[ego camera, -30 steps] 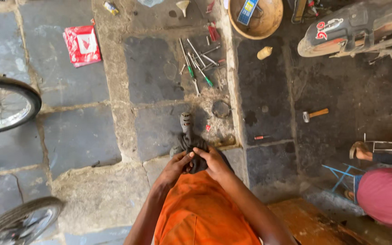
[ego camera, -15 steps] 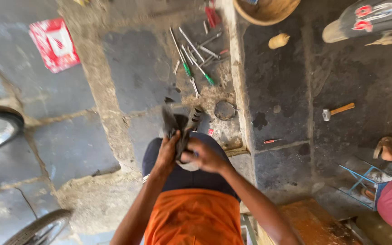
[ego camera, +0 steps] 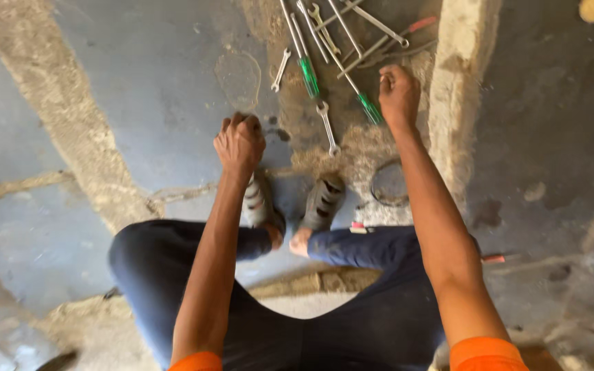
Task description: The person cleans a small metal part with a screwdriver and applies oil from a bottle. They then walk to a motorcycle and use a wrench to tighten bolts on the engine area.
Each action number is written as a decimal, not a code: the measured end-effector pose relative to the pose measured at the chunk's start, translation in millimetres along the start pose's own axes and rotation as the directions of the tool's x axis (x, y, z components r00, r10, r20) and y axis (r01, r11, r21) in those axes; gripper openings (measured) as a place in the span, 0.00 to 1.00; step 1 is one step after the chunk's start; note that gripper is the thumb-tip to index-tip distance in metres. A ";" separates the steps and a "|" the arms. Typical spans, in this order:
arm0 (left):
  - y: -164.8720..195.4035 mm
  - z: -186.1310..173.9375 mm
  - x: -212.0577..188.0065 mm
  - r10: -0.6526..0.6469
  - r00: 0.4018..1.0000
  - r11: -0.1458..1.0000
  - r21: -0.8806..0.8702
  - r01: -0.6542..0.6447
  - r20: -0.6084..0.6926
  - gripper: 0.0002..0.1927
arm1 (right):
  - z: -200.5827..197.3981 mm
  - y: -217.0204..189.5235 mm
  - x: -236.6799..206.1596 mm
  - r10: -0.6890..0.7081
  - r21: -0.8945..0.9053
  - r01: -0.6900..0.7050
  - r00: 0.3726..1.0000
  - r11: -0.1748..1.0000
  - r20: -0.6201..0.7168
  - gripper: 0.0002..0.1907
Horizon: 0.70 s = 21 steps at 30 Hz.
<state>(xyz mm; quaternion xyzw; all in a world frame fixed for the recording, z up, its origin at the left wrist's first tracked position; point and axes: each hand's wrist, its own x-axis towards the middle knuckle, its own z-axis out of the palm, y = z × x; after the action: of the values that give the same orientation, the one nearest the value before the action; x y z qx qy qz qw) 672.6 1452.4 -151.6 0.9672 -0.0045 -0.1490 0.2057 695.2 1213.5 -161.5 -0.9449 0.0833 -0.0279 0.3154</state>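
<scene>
Head view, left to right: left hand (ego camera: 240, 141) fisted, hovering over stone floor (ego camera: 139, 103), holding nothing visible. Right hand (ego camera: 399, 93) curled loosely, fingertips at green-handled screwdriver (ego camera: 364, 104), not yet gripped. Tool pile (ego camera: 331, 34) of spanners scattered on floor, steel, grimy, nothing picked out so far.

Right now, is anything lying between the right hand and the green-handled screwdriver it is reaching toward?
Nothing visible does. The right hand hovers directly beside the green-handled screwdriver, fingers curled at the handle, with only bare dusty floor between them. A small wrench lies to the side, off that path. The left hand is apart, fisted.
</scene>
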 end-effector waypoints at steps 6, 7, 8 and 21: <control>-8.0 89.1 59.7 0.082 0.996 0.994 0.080 -0.080 -0.024 0.16 | 60.2 51.0 51.1 -0.145 -0.235 0.132 0.989 0.963 -0.037 0.12; -7.0 100.2 66.6 0.087 0.996 0.993 0.085 -0.087 -0.005 0.18 | 66.7 57.7 55.8 -0.170 -0.266 0.158 0.985 0.951 -0.022 0.12; -5.4 109.7 72.9 0.074 0.997 0.992 0.096 -0.075 0.019 0.19 | 72.1 64.3 60.0 -0.193 -0.297 0.181 0.981 0.938 -0.010 0.13; 13.5 139.7 102.3 -0.011 0.986 0.977 0.212 -0.025 0.168 0.21 | 75.9 136.3 71.8 0.031 -0.451 -0.044 0.999 0.892 -0.035 0.13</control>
<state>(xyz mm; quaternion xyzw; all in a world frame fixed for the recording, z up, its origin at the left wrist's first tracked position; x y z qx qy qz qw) 730.6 1377.5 -297.3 0.9676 -0.0413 -0.2280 0.1000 754.8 1138.5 -304.1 -0.9900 0.1099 -0.0146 0.0868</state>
